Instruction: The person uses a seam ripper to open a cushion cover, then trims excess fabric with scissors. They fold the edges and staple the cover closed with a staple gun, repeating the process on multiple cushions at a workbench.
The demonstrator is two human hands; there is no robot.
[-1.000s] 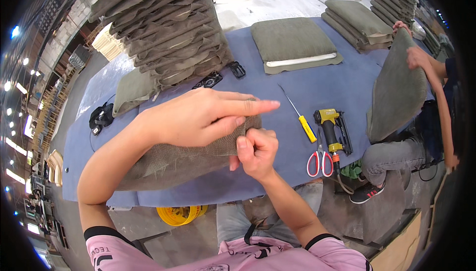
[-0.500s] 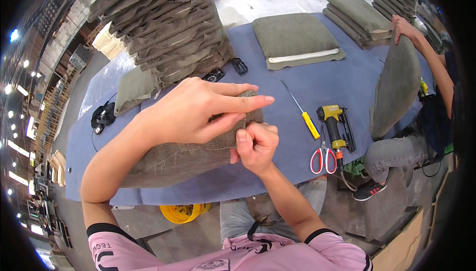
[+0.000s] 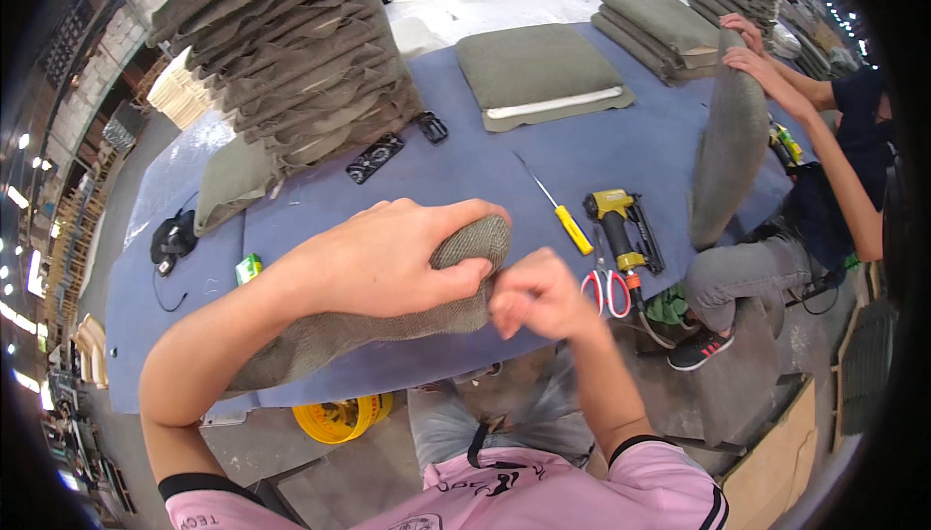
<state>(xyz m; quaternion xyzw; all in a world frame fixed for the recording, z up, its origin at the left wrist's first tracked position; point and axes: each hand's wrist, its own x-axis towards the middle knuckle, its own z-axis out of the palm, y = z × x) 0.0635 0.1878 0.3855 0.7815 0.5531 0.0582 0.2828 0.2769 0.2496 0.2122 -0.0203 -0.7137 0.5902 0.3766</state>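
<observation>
A grey-green fabric-covered cushion panel (image 3: 320,344) stands on edge in front of me, at the near side of the blue-covered table (image 3: 465,166). My left hand (image 3: 383,251) is closed round its top corner, thumb on the near face and fingers over the far side. At the end of that corner is my right hand (image 3: 543,295), its fingers curled and somewhat blurred. What its fingertips hold is hidden. To the right lie a yellow-handled pointed tool (image 3: 573,229), a yellow-and-black staple gun (image 3: 617,227) with a hose, and red-and-white-handled scissors (image 3: 615,291).
A tall stack of fabric covers (image 3: 301,64) rises at the back left. A padded cushion (image 3: 538,63) lies beyond the tools. On the right, a co-worker (image 3: 824,176) holds an upright cushion (image 3: 725,142). Below the table edge is a yellow bucket (image 3: 328,423).
My left hand has gone from outstretched fingers to a wrap round the panel's corner. My right hand has shifted slightly right and its fingers have blurred. The co-worker's second hand now shows.
</observation>
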